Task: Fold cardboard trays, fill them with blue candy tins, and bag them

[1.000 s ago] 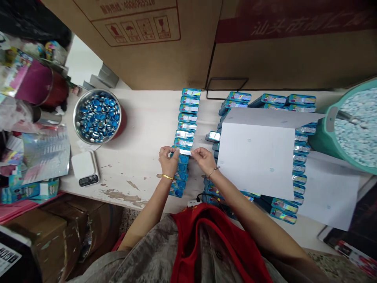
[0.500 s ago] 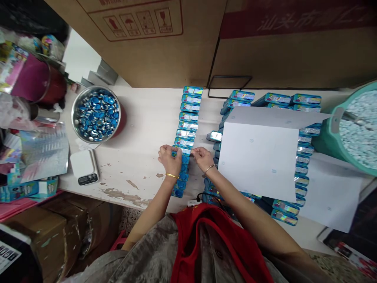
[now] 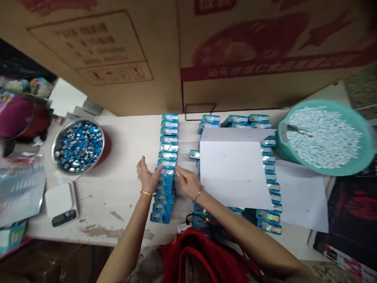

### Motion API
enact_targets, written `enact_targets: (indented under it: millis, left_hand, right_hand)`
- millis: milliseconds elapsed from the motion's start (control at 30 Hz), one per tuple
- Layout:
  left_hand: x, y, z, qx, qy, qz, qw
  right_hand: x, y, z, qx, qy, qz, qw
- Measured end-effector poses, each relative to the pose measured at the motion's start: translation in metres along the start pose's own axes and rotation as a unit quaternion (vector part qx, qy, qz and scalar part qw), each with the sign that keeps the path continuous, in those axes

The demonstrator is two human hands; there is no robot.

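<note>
Left hand [image 3: 149, 177] spread wide, grip empty, thumb at row of blue cases [image 3: 167, 155] on desk [image 3: 126, 145]; right hand [image 3: 190, 184] half-curled, fingertip by row's opposite edge, can't tell if holding anything. We'd best press lightly, evenly, row straight.

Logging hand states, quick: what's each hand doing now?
Left hand: open, at the row of blue cases.
Right hand: partly curled; hold cannot be told.

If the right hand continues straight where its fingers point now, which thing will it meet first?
The right hand would probably meet the row of blue containers first, close before its fingers; whether they touch is hard to tell.
</note>
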State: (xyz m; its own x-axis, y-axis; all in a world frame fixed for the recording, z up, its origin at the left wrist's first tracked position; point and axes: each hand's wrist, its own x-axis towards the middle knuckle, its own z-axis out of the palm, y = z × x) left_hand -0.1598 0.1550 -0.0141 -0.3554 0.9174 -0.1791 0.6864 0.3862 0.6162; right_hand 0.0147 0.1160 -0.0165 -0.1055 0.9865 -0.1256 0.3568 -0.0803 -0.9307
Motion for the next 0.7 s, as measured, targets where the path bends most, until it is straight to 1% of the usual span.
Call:
enact_targets:
  millis: [33,67,100,133,167,200,233,267,300,333,367,400,433,500,567,633,700]
  left_hand:
    - [0.007,0.019,-0.001,-0.027,0.015,0.051,0.998]
    - [0.014,0.041,0.000,-0.066,0.017,0.100,0.993]
    - [0.022,0.066,0.004,-0.106,0.002,0.144,0.984]
    - [0.031,0.092,0.011,-0.136,-0.021,0.185,0.973]
    - [0.041,0.119,0.020,-0.158,-0.042,0.224,0.961]
    - [0.050,0.144,0.032,-0.172,-0.067,0.265,0.947]
    - [0.058,0.166,0.045,-0.170,-0.097,0.303,0.933]
    - [0.064,0.183,0.059,-0.156,-0.138,0.337,0.918]
    - [0.068,0.196,0.074,-0.130,-0.186,0.368,0.902]
    - [0.069,0.204,0.089,-0.094,-0.231,0.394,0.885]
    - [0.067,0.208,0.103,-0.052,-0.269,0.414,0.868]
    - [0.061,0.207,0.115,-0.008,-0.298,0.429,0.853]
    - [0.053,0.204,0.126,0.033,-0.314,0.440,0.841]
    - [0.031,0.193,0.138,0.091,-0.310,0.448,0.834]
    - [0.011,0.184,0.141,0.114,-0.282,0.447,0.841]
    - [-0.001,0.180,0.134,0.120,-0.260,0.450,0.846]
    - [-0.004,0.181,0.123,0.127,-0.278,0.460,0.833]
  right_hand:
    - [0.015,-0.007,-0.029,-0.069,0.052,-0.035,0.996]
    - [0.030,-0.012,-0.061,-0.145,0.106,-0.054,0.982]
    - [0.044,-0.016,-0.094,-0.222,0.160,-0.054,0.960]
    - [0.057,-0.016,-0.125,-0.285,0.205,-0.036,0.936]
    - [0.066,-0.014,-0.154,-0.333,0.225,-0.019,0.916]
    - [0.071,-0.009,-0.177,-0.367,0.218,-0.006,0.904]
    - [0.072,-0.002,-0.195,-0.392,0.185,0.004,0.901]
    - [0.067,0.006,-0.206,-0.406,0.144,0.008,0.902]
    - [0.057,0.015,-0.210,-0.413,0.103,0.005,0.905]
    - [0.044,0.024,-0.210,-0.413,0.073,-0.005,0.908]
    - [0.028,0.034,-0.205,-0.408,0.057,-0.018,0.911]
    - [0.012,0.042,-0.198,-0.395,0.054,-0.032,0.916]
    - [-0.003,0.050,-0.190,-0.381,0.059,-0.045,0.922]
    - [-0.026,0.061,-0.177,-0.350,0.072,-0.065,0.932]
    - [-0.033,0.065,-0.172,-0.341,0.101,-0.063,0.932]
    - [-0.025,0.063,-0.176,-0.361,0.148,-0.043,0.920]
    - [-0.008,0.056,-0.183,-0.379,0.179,-0.028,0.907]
